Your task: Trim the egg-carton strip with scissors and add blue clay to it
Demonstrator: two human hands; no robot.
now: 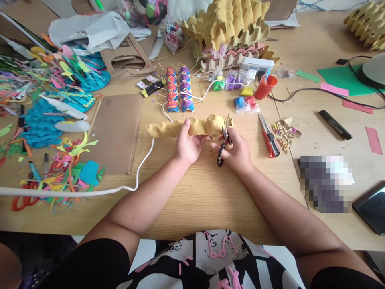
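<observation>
My left hand grips a strip of yellow egg carton from below, its thumb lying over the front. The strip runs sideways, with several cups in a row. Closed around small black-handled scissors, my right hand is at the strip's right end. The scissor blades point up against the last cup; whether they touch the cardboard I cannot tell. Just beyond the strip stand two painted egg-carton rows, one red and blue, the other purple and blue, with pins stuck into them.
A red utility knife lies right of my hands beside carton scraps. A white cord crosses the table and passes behind the strip. Stacked egg cartons and a red cup stand farther back. Cardboard lies left.
</observation>
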